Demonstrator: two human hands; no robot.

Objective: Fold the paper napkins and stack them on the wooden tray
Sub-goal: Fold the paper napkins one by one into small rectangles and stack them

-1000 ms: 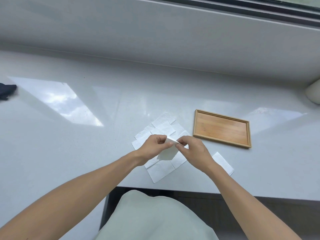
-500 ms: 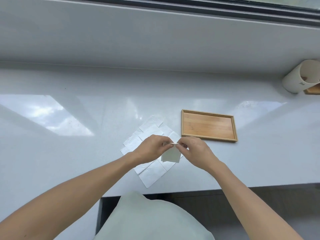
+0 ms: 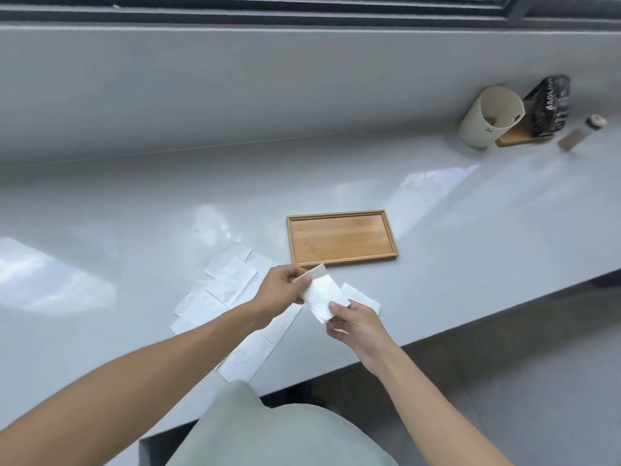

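Now — left hand (image 3: 280, 290) and right hand (image 3: 356, 322) fingers pinching one folded napkin (image 3: 323, 295) above counter (image 3: 470, 230) — wooden tray (image 3: 341, 237) just beyond.

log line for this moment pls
left hand + right hand: hold napkin | tray: bare | loose napkins: on counter

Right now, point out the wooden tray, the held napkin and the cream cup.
wooden tray (image 3: 389, 235): head view, right rim.
held napkin (image 3: 324, 294): head view, middle.
cream cup (image 3: 475, 127): head view, outer wall.
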